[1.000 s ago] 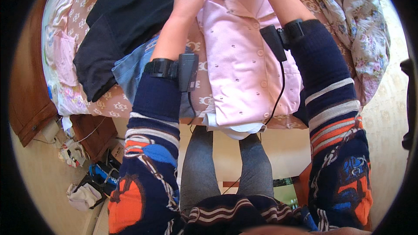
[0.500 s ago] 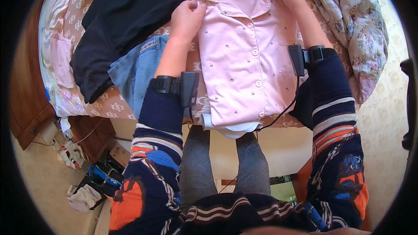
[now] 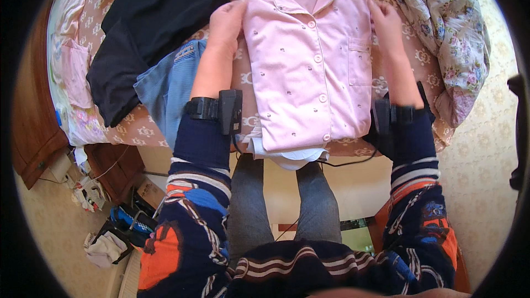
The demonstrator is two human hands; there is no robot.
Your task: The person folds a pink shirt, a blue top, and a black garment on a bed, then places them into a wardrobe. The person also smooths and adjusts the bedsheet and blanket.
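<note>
A pink buttoned pajama shirt (image 3: 298, 77) with a pale-edged collar lies front up on the bed, its sleeves out of sight and its sides in straight lines. My left hand (image 3: 225, 22) is closed at the shirt's upper left edge, fingertips against the fabric. At the upper right edge, my right hand (image 3: 388, 22) has its fingers curled in, the tips meeting the shirt's side. A chest pocket shows beside the right forearm. From beneath the hem, white folded cloth (image 3: 290, 158) sticks out over the bed's front edge.
Left of the shirt lie blue ribbed denim-like clothing (image 3: 168, 85) and black garments (image 3: 160, 8). A floral cloth (image 3: 441, 27) is bunched at the right. The patterned bedcover (image 3: 251, 80) shows between them. A black cable (image 3: 350, 163) hangs across the bed's front edge.
My right hand has come down and outward from the collar to the shirt's right side, uncovering the pocket. My left hand has shifted slightly left, and the shirt sits a little higher in view.
</note>
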